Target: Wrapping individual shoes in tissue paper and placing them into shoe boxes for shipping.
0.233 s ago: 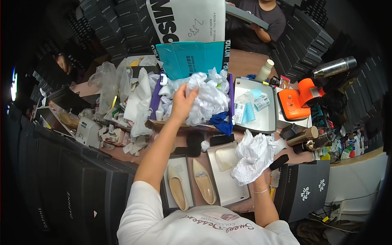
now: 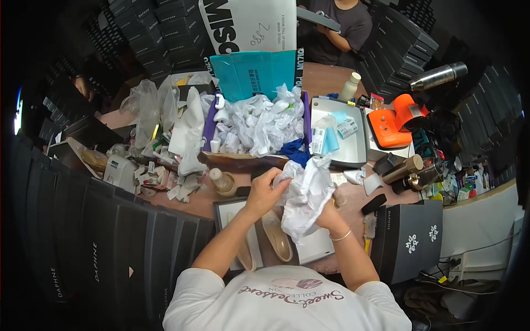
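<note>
The left hand (image 2: 264, 195) has left the box (image 2: 210, 128) at 12 o'clock and pinches the paper (image 2: 306, 201); the right hand (image 2: 330, 217) clutches its 4 o'clock side, fingertips hidden from me. 2 shoes (image 2: 284, 248) lie at 7 o'clock.

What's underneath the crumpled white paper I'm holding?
Around the lower edge of the crumpled white paper, parts of a beige shoe and a white box interior show. The paper covers whatever lies directly beneath, along with part of your right hand, so I can't tell.
</note>
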Available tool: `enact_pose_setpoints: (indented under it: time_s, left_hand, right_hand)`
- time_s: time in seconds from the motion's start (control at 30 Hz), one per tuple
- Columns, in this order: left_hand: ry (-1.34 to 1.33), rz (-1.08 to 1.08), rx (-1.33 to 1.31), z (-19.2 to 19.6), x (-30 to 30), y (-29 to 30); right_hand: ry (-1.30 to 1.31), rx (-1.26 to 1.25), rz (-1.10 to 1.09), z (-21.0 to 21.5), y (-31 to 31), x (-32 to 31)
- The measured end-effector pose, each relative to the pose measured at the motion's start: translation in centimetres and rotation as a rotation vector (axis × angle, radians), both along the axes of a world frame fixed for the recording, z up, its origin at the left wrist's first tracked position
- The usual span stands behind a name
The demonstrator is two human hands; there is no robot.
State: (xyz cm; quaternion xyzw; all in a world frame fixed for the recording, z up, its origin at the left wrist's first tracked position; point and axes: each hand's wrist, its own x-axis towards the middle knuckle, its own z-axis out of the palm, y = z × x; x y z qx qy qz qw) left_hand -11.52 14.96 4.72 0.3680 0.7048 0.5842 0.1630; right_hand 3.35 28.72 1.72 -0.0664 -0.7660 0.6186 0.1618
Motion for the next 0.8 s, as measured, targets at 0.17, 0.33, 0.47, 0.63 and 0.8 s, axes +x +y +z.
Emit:
enact_pose_setpoints:
  time_s: [0.17,0.33,0.47,0.63,0.8]
  left_hand:
    - [0.432,-0.295,-0.38,-1.9,2.2,-8.7]
    - [0.279,0.255,-0.361,-6.6,2.6,-14.4]
    - [-1.034,0.365,0.359,-9.7,4.2,-14.6]
    - [-1.554,0.095,0.711,-7.9,8.0,-13.3]
    - [-1.287,0.035,0.555,-7.3,7.7,-14.0]
  right_hand:
    - [-0.143,-0.596,-0.233,-0.7,-1.4,6.4]
    - [-0.135,-0.658,-0.197,-0.8,-3.5,11.7]
    - [-0.037,-0.277,-0.097,0.0,-5.6,12.8]
    - [-0.167,0.046,-0.097,-1.0,-7.1,13.3]
    - [-0.002,0.553,-0.184,2.7,-6.5,14.2]
